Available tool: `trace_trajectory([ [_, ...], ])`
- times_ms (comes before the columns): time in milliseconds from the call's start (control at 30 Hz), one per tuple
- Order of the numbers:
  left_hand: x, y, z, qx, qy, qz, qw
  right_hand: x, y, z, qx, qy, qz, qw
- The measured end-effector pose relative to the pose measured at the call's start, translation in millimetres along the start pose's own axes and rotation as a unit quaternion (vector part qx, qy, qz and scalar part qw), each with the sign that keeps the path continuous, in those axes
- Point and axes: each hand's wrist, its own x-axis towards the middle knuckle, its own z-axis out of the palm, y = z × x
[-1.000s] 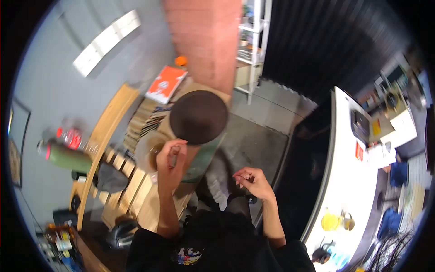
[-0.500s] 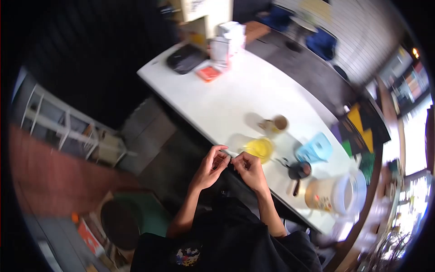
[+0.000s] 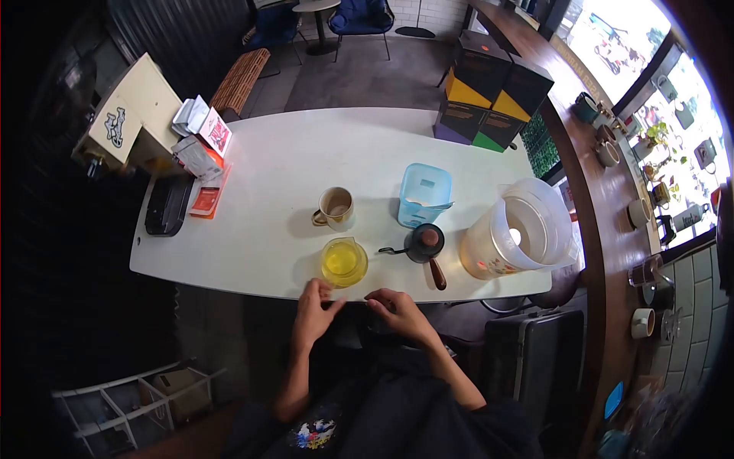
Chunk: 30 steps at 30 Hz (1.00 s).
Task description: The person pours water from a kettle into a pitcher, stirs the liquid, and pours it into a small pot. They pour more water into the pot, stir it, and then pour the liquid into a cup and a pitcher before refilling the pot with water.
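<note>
My left hand rests at the near edge of the white table, fingers spread, just below a small glass jug of yellow liquid. Close to its right is my right hand, fingers curled inward at the same edge, with nothing visible in it. Behind the jug stands a beige mug. A small black pot with a brown handle sits right of the jug, a little beyond my right hand.
A blue lidded container and a large clear plastic pitcher stand at the table's right. Dark boxes are at the back, with a black device and packets on the left. A black case is beside my right arm.
My view has swung from the floor and a round dark stool to the white table. My hands, pinched together half a second ago, have parted and now lie at the table edge.
</note>
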Motion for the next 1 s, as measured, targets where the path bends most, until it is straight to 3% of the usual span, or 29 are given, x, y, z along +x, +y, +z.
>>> trace_trajectory([
  [33, -2.0, 0.7, -2.9, 0.005, -0.005, 0.001, 1.0, 2.5, 1.0, 8.7, 0.02, 0.004, 0.003, 1.0],
  [100, -2.1, 5.8, -9.1, -0.053, -0.172, 0.021, 0.983, 7.2, -0.5, 23.7, 0.073, 0.0, 0.025, 0.997],
  [133, 3.3, 6.6, -16.0, -0.049, -0.177, 0.022, 0.983, 10.0, -1.8, 31.1, 0.098, 0.013, 0.029, 0.995],
  [200, 17.9, 9.0, -30.4, -0.062, -0.323, 0.055, 0.943, 15.9, 1.0, 45.7, 0.101, 0.048, 0.018, 0.993],
  [300, 41.1, 6.4, -57.3, 0.06, -0.31, 0.058, 0.947, 19.6, 4.8, 58.9, 0.065, 0.09, 0.034, 0.993],
  [367, 58.1, 0.7, -74.5, 0.04, -0.312, 0.066, 0.947, 19.9, 1.0, 71.7, 0.051, 0.134, 0.009, 0.99],
  [433, 80.0, -1.7, -84.6, -0.006, -0.203, 0.085, 0.975, 19.7, -0.7, 80.8, 0.032, 0.176, 0.061, 0.982],
  [467, 91.0, -1.9, -84.9, -0.006, -0.212, 0.088, 0.973, 19.1, 0.6, 86.2, 0.032, 0.184, 0.067, 0.98],
  [533, 114.2, -0.6, -76.9, -0.057, -0.054, 0.12, 0.99, 19.6, 5.1, 96.8, -0.004, 0.278, 0.032, 0.96],
  [700, 157.5, -5.2, -55.5, -0.108, -0.12, 0.167, 0.973, 28.6, 10.4, 120.7, 0.064, 0.397, 0.053, 0.914],
  [767, 163.6, -8.1, -50.9, -0.106, -0.117, 0.173, 0.972, 30.0, 18.2, 126.8, 0.205, 0.421, 0.043, 0.882],
  [800, 164.2, -7.5, -52.2, -0.11, -0.121, 0.176, 0.971, 32.5, 13.7, 126.9, 0.201, 0.426, 0.043, 0.881],
  [900, 164.3, -7.4, -64.1, -0.051, -0.162, 0.137, 0.976, 42.1, 8.3, 125.3, 0.175, 0.474, 0.055, 0.861],
  [967, 160.6, -13.2, -76.1, 0.049, -0.134, 0.228, 0.963, 41.2, 18.9, 124.6, 0.202, 0.481, 0.061, 0.851],
  [1000, 157.8, -16.7, -83.1, 0.049, -0.135, 0.228, 0.963, 41.6, 15.2, 122.2, 0.194, 0.476, 0.051, 0.856],
])
